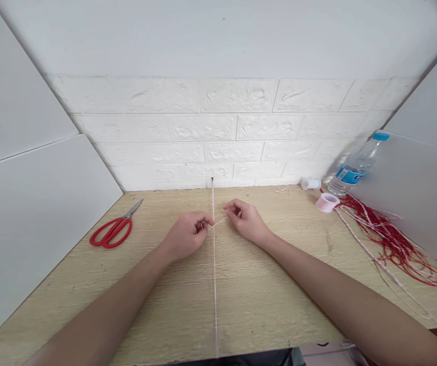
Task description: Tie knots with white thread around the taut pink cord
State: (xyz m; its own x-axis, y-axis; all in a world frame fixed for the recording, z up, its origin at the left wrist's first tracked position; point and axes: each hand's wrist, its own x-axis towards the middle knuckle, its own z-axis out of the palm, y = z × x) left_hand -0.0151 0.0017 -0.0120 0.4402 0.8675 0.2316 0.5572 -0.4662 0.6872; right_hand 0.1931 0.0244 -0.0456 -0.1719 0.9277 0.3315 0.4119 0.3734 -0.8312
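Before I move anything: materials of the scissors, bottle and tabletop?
Scissors: blades look like bare metal, grey with a dull sheen; handles likely plastic, smooth glossy red.
Bottle: apparently thin clear plastic, glossy, see-through with highlights; blue cap probably plastic too.
Tabletop: wood or wood-look laminate, pale, matt, streaky grain; can't tell which.
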